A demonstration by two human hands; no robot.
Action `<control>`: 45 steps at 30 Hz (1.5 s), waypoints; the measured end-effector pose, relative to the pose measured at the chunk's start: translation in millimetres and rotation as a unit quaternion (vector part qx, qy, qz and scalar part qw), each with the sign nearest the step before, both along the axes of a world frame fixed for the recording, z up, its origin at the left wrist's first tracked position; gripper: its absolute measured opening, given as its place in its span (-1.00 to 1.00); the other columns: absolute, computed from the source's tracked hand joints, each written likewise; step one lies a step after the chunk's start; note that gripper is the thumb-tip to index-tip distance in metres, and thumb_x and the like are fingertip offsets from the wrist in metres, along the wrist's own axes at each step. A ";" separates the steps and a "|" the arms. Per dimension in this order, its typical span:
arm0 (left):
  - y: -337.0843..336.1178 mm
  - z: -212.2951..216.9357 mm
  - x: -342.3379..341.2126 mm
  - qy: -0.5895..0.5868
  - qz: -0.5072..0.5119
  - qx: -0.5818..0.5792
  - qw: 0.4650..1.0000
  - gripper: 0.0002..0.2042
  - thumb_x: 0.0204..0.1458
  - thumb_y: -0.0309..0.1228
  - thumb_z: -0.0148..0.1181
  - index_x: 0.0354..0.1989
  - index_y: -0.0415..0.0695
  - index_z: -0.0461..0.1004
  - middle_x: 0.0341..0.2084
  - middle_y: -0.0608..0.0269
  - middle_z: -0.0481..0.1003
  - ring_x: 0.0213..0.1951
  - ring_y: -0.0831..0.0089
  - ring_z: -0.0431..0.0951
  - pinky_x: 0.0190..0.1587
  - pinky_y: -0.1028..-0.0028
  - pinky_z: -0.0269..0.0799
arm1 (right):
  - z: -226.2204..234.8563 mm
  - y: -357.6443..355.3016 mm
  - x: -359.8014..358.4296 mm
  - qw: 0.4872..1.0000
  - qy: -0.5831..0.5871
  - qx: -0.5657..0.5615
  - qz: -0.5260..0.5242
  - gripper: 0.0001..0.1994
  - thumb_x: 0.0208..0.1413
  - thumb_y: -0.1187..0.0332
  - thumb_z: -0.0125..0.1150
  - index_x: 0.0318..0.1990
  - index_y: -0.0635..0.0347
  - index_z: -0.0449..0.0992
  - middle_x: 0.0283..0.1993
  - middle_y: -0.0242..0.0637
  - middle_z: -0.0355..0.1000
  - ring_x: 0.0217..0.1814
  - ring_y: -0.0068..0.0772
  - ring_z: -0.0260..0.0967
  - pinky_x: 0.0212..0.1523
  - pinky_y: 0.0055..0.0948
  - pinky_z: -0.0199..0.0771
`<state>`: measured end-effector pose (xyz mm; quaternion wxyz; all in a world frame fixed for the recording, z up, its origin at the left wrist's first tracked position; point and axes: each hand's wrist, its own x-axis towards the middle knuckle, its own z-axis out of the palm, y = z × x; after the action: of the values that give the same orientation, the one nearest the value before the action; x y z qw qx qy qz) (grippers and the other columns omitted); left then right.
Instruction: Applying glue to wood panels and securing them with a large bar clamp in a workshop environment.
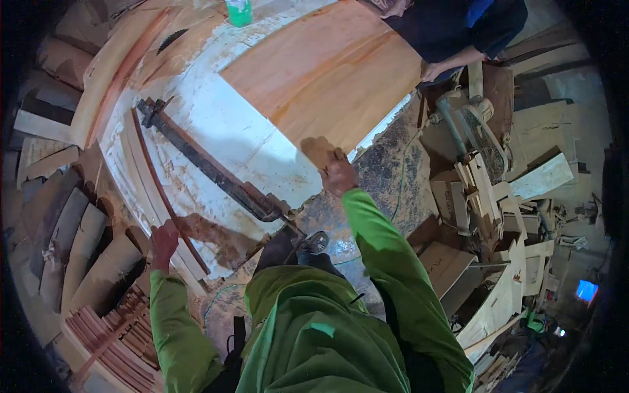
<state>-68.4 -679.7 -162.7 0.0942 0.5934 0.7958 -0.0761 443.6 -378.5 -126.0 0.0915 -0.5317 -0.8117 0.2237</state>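
Observation:
A wide wooden panel [341, 78] lies across the white-stained worktable [223, 144]. At its near corner my right hand [339, 175] is closed on the panel's edge, with the fingers partly hidden. Over to the left, my left hand [164, 243] has its fingers curled on long pale wooden strips [147, 177] along the table's side. A thin dark reddish strip [156, 173] runs beside them. Between my hands, a long rusty bar clamp [209, 160] lies slantwise, its handle end [316, 242] reaching past the table edge toward my body.
Another person's hand [430, 72] is at the panel's far right corner. A saw blade [171, 40] protrudes at the far left, near a green-filled container [240, 12]. Stacked reddish strips [114, 340] sit lower left; wood offcuts [481, 183] and a belt-driven machine [475, 128] are at right.

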 end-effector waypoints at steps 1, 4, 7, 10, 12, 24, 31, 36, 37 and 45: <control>7.9 9.3 11.0 -0.055 0.053 -0.012 0.997 -0.72 -0.07 -0.32 0.15 -0.26 -0.28 0.43 -0.30 -0.21 0.43 -0.16 -0.23 0.37 -0.12 -0.05 0.30 | 2.5 10.7 -8.3 0.998 -0.053 -0.029 0.006 -0.41 -0.07 0.28 0.30 0.08 0.36 0.20 -0.03 0.13 0.27 0.07 0.14 0.24 0.06 -0.05 0.33; -15.4 -4.5 -3.7 -0.073 0.050 -0.041 0.995 -0.70 -0.06 -0.38 0.15 -0.18 -0.31 0.41 -0.22 -0.26 0.40 -0.06 -0.26 0.30 0.01 -0.05 0.22 | -16.6 34.3 -25.3 0.994 -0.055 -0.098 0.009 -0.32 -0.10 0.21 0.33 0.11 0.41 0.15 0.04 0.16 0.22 0.10 0.14 0.23 0.09 -0.05 0.32; 3.2 6.3 12.9 -0.082 0.073 -0.048 0.993 -0.64 0.00 -0.36 0.14 -0.08 -0.33 0.36 -0.20 -0.30 0.37 -0.01 -0.27 0.25 0.12 -0.03 0.10 | -45.0 42.6 -17.3 0.997 -0.066 -0.037 0.024 -0.28 -0.11 0.22 0.34 0.12 0.44 0.12 0.05 0.18 0.20 0.10 0.16 0.24 0.06 -0.05 0.35; -0.3 7.2 6.4 -0.018 0.044 -0.020 0.999 -0.62 0.02 -0.29 0.16 -0.09 -0.34 0.38 -0.16 -0.26 0.39 -0.01 -0.26 0.29 0.09 0.00 0.17 | -24.8 42.9 -26.4 0.997 -0.035 -0.067 0.017 -0.33 -0.14 0.23 0.36 0.05 0.46 0.20 -0.02 0.19 0.26 0.07 0.19 0.27 0.03 -0.06 0.38; 12.8 7.1 -8.9 0.008 0.082 -0.228 0.970 -0.59 0.03 -0.25 0.18 -0.07 -0.34 0.41 -0.13 -0.17 0.41 -0.01 -0.19 0.34 0.08 0.05 0.23 | -25.4 42.7 -25.9 0.997 -0.034 -0.069 0.018 -0.35 -0.15 0.22 0.35 0.06 0.35 0.20 0.02 0.14 0.25 0.06 0.17 0.28 0.04 -0.06 0.38; 398.9 31.1 68.3 -0.108 -0.131 0.246 0.954 -0.51 0.04 -0.29 0.17 0.15 -0.20 0.30 0.13 -0.13 0.24 0.15 -0.07 0.26 0.17 0.11 0.23 | -18.6 23.1 -11.3 0.985 0.100 0.016 -0.141 -0.38 -0.14 0.40 0.35 0.08 0.32 0.16 -0.10 0.04 0.24 -0.08 0.01 0.34 -0.08 -0.19 0.42; 496.4 7.2 83.7 -0.075 -0.123 0.121 0.982 -0.48 0.02 -0.21 0.17 0.13 -0.20 0.28 0.05 -0.09 0.25 0.04 -0.12 0.31 0.08 0.06 0.32 | -51.1 -8.6 22.8 0.939 0.139 -0.071 -0.306 0.02 -0.12 0.31 0.43 0.34 0.38 -0.26 -0.26 -0.23 0.29 -0.29 -0.39 0.31 -0.24 -0.41 0.42; 505.0 10.7 84.1 -0.082 -0.089 0.107 0.987 -0.49 0.01 -0.19 0.16 0.11 -0.20 0.32 0.01 -0.10 0.30 0.05 -0.08 0.31 0.09 0.06 0.30 | -23.6 -4.4 1.7 0.917 0.228 -0.140 -0.296 0.02 -0.07 0.35 0.38 0.34 0.38 -0.36 -0.26 -0.16 0.36 -0.21 -0.22 0.37 -0.17 -0.33 0.43; 505.2 6.8 78.9 -0.082 -0.083 0.106 0.987 -0.49 0.01 -0.19 0.16 0.11 -0.20 0.32 0.01 -0.10 0.30 0.05 -0.08 0.31 0.09 0.06 0.30 | -15.9 1.0 -2.5 0.912 0.231 -0.171 -0.294 -0.03 -0.04 0.35 0.34 0.31 0.40 -0.35 -0.14 0.01 0.42 -0.05 -0.02 0.43 -0.04 -0.24 0.45; 514.7 3.7 69.6 -0.091 -0.120 0.149 0.977 -0.49 -0.02 -0.23 0.18 0.05 -0.32 0.36 -0.08 -0.09 0.36 0.00 -0.04 0.34 0.09 0.11 0.29 | -25.7 8.2 0.3 0.953 0.220 -0.065 -0.197 -0.21 -0.11 0.37 0.41 0.19 0.30 -0.03 -0.03 0.09 0.37 0.10 -0.04 0.37 0.08 -0.19 0.38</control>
<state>1.3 -165.0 -159.0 0.0671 0.6964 0.7092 0.0869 443.9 -370.3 -151.7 0.2750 -0.6234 -0.6344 0.3651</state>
